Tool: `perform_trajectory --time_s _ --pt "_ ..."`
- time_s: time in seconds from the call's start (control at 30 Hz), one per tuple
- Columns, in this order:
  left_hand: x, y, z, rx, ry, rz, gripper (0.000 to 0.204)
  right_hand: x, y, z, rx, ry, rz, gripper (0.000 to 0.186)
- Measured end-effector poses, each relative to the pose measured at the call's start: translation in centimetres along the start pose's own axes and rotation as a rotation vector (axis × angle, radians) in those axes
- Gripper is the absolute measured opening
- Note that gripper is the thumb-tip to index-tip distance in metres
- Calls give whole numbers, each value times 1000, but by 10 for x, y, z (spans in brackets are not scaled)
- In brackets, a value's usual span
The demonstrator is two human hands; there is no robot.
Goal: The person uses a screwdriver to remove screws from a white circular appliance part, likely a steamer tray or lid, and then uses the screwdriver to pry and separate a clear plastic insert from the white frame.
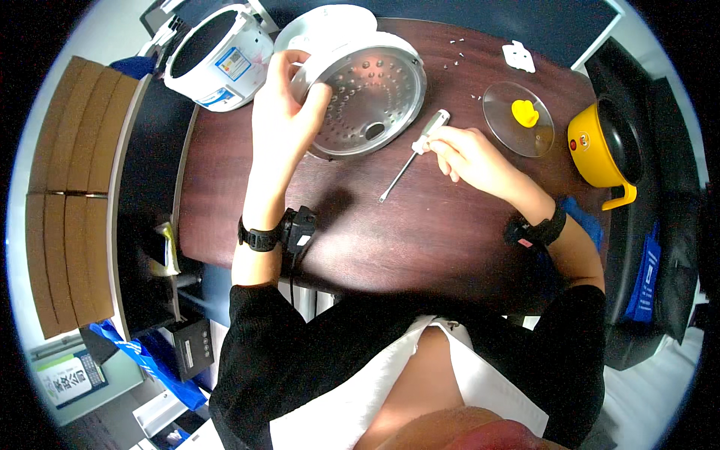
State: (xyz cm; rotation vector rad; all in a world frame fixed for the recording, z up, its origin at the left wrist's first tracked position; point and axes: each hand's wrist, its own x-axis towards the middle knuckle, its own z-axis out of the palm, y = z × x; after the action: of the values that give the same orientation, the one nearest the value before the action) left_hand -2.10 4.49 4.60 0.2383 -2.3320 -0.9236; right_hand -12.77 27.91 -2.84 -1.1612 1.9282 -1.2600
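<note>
My left hand grips the left rim of a round rice cooker lid, thumb over the edge. The lid is tilted, showing its dimpled metal inner face with a dark oval hole near the bottom. My right hand has its fingers closed around a screwdriver with a clear-and-white handle. Its metal shaft slants down to the left, and its tip is apart from the lid. Behind the lid is a white round part, partly hidden by it.
A white rice cooker body stands at the far left. Several small screws and a white plastic plate lie at the back. On the right are a glass lid with a yellow knob and a yellow pot. Cardboard boxes stand left.
</note>
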Motion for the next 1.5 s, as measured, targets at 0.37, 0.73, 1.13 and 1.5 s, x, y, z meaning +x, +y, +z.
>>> perform_trajectory --time_s 0.37,0.73,1.13,1.5 --pt "17 25 27 228 -16 206 32 43 -42 -23 88 220 -191 17" --pt "13 36 34 165 -35 329 31 52 -44 -16 145 410 -283 18" --pt "4 47 35 199 -87 220 32 49 -46 -22 -289 574 -445 15" --pt "2 43 43 261 40 354 29 47 -48 -16 -129 630 -348 15"
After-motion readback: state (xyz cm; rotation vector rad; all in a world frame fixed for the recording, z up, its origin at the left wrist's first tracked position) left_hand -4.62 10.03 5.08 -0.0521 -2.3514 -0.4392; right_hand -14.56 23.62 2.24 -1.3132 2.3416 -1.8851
